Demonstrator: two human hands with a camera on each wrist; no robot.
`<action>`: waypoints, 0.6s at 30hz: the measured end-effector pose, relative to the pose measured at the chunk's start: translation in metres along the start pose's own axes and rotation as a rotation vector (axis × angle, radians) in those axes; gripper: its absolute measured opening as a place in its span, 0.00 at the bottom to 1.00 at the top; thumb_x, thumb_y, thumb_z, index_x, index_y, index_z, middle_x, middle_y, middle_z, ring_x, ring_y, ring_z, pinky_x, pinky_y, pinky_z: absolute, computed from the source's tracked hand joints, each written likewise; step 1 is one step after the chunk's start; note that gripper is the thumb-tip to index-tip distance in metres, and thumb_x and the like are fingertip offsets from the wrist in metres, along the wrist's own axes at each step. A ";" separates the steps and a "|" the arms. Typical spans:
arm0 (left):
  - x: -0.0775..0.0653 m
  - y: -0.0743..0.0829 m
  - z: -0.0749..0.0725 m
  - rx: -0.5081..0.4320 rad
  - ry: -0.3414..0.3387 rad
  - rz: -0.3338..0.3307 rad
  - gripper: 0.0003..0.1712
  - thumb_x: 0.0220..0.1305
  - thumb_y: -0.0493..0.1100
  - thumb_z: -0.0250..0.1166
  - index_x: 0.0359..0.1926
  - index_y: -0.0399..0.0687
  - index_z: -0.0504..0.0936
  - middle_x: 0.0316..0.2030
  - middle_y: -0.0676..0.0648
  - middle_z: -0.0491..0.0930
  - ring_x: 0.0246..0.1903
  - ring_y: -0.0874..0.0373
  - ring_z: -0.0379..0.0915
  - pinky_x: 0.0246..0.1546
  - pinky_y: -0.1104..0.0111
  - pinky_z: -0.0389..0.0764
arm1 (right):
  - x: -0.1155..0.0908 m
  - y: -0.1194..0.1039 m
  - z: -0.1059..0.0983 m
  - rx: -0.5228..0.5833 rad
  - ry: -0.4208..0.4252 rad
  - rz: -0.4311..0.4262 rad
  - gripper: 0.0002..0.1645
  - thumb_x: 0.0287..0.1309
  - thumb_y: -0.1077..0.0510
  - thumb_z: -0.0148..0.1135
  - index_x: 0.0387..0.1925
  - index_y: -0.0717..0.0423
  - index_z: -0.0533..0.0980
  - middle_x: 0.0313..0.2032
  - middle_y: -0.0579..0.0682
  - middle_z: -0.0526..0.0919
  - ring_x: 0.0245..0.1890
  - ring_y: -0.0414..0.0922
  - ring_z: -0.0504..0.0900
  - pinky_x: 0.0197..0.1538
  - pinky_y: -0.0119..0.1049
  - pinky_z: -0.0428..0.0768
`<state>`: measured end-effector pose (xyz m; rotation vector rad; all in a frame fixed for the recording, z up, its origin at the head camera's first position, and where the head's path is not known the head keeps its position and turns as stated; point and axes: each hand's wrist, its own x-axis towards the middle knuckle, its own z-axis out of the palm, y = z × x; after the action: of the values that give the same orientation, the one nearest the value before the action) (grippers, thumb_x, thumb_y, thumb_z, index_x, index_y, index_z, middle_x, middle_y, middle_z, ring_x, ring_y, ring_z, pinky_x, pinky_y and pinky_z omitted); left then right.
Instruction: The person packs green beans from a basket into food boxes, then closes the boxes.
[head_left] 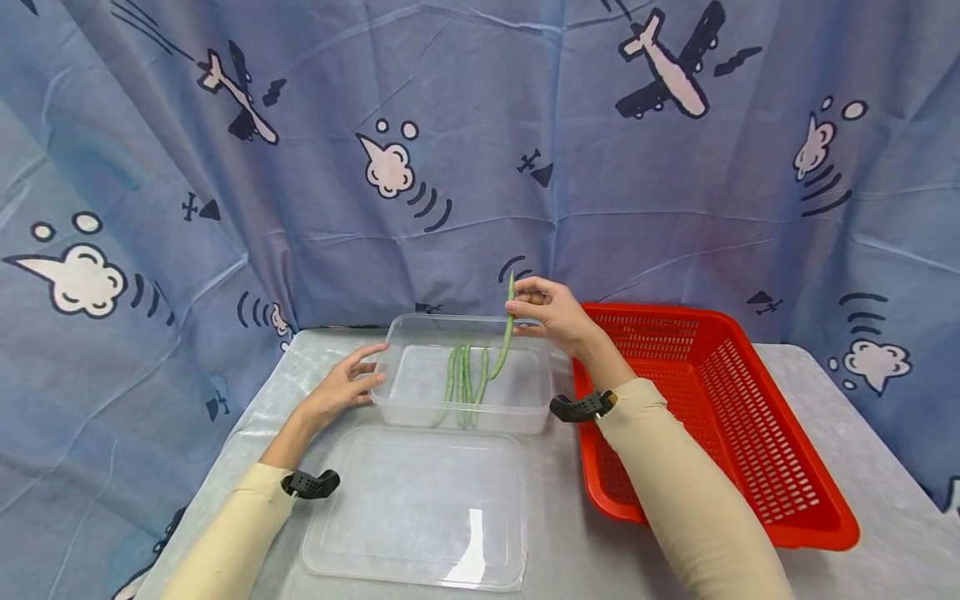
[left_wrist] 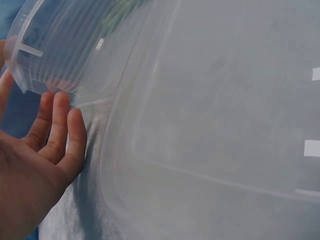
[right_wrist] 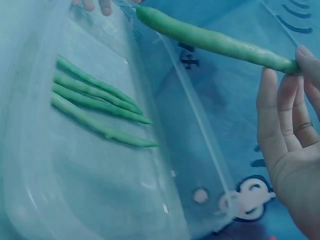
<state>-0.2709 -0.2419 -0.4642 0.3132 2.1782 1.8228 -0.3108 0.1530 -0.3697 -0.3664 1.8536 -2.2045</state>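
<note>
A green bean (head_left: pixel 506 333) is pinched between the thumb and fingers of my right hand (head_left: pixel 551 312), held up over the right part of a clear plastic container (head_left: pixel 465 418). Several more green beans (right_wrist: pixel 95 102) lie side by side inside the container, as the right wrist view shows. My left hand (head_left: pixel 347 387) rests its fingertips against the container's left end, the fingers (left_wrist: pixel 60 120) fairly straight in the left wrist view. Part of that hand's contact with the rim is cut off there.
A clear flat lid (head_left: pixel 420 508) lies on the table in front of the container. To the right stands a red slatted basket (head_left: pixel 795 433), partly behind my right forearm. A blue patterned curtain (head_left: pixel 480 167) hangs behind the table (head_left: pixel 555 517).
</note>
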 end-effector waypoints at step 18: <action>-0.001 0.001 0.003 -0.002 0.016 -0.013 0.35 0.75 0.37 0.60 0.78 0.51 0.60 0.71 0.30 0.56 0.68 0.38 0.54 0.48 0.55 0.76 | 0.026 0.054 0.050 -0.026 -0.003 0.154 0.18 0.63 0.70 0.68 0.53 0.63 0.75 0.39 0.56 0.83 0.41 0.52 0.81 0.51 0.56 0.81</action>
<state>-0.2687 -0.2395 -0.4632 0.2851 2.1832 1.8272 -0.3169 0.0889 -0.4141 -0.2234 1.8437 -2.0790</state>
